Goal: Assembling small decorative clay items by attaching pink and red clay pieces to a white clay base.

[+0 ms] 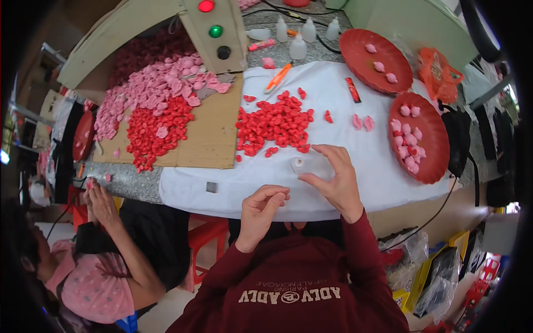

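My left hand [259, 213] is over the near edge of the white cloth [244, 188], its fingers curled and thumb pressed in. Whatever is between those fingertips, if anything, is too small to make out. To its right, my right hand [340, 186] has thumb and forefinger spread wide apart. Just left of that gap a small translucent bottle [297, 164] with a whitish tip stands on the cloth. Beyond both hands lies a heap of small glossy red pieces [275, 123], a few of them scattered loose around it.
Red scalloped trays [432, 173] [361, 69] at right hold pink ball-shaped pieces. Pink and red piles [158, 130] cover cardboard [214, 147] at left, beneath a machine housing with lights [216, 33]. Squeeze bottles [298, 48] and an orange cutter [278, 77] lie farther back. A co-worker [100, 261] sits left.
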{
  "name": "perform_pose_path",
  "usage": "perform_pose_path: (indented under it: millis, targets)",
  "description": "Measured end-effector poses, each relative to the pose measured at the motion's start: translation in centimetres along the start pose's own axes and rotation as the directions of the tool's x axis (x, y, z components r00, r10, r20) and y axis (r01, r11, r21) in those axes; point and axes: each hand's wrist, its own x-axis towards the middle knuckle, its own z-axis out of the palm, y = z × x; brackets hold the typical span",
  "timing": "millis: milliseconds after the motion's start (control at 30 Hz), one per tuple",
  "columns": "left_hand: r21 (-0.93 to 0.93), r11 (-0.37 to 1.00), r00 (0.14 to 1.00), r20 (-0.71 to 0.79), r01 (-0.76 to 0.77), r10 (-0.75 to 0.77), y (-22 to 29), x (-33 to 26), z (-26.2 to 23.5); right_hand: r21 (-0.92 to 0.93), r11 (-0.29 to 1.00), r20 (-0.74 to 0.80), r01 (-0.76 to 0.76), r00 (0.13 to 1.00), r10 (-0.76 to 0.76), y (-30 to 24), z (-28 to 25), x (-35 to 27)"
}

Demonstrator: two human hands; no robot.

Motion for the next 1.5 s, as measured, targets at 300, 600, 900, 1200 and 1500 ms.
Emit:
perform_pose_path:
  millis: [300, 600, 900, 1200, 1500]
  targets:
    - [0.306, 0.924, 0.960, -0.083, -0.229, 0.266, 2.7, 0.8, -3.6, -0.051, 0.998, 0.073, -0.043, 0.996, 0.047, 0.6, 2.0, -0.8]
    - [0.378, 0.902, 0.945, -0.160, -0.209, 0.286, 1.9, 0.4, -4.9, -0.125, 0.968, -0.104, -0.220, 0.973, 0.207, 2.4, -0.8, 1.1]
    - [0.411, 0.875, 0.915, -0.190, -0.256, 0.357, 3.9, 0.5, -7.1, -0.046, 0.949, 0.063, -0.311, 0.948, 0.313, 1.3, 1.7, 3.4]
    - [0.681, 0.729, 0.723, -0.468, -0.072, 0.508, 6.0, 2.8, -12.7, -0.158, 0.960, -0.176, -0.231, 0.963, 0.202, 1.6, 0.9, -1.4]
    - [0.916, 0.309, 0.562, -0.400, 0.254, 0.724, 7.3, 10.2, -18.6, -0.212, 0.974, -0.084, -0.082, 0.994, 0.066, -0.8, 3.0, -1.9]
